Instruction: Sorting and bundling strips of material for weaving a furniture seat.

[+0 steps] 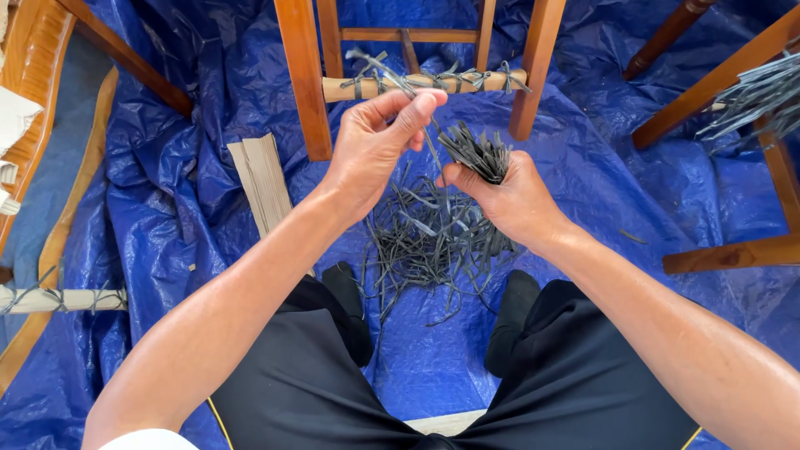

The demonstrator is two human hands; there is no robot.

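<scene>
My right hand (510, 197) is closed around a bundle of thin dark grey strips (477, 152), their cut ends fanning out above the fist. My left hand (377, 143) pinches a single dark strip (398, 82) between thumb and fingers, drawn up and away from the bundle. Just beyond my hands is the lower part of a wooden chair frame (304, 79), with a pale wrapped rung (421, 83) that has dark strips tied around it. A loose heap of the same dark strips (425, 242) lies on the blue tarp below my hands.
A blue tarp (192, 158) covers the floor. A stack of flat tan slats (262, 179) lies left of my hands. More wooden chair legs (733, 71) stand at right with another bunch of strips (762, 96). A wooden frame (37, 100) is at left. My black-clad knees (333, 367) are at the bottom.
</scene>
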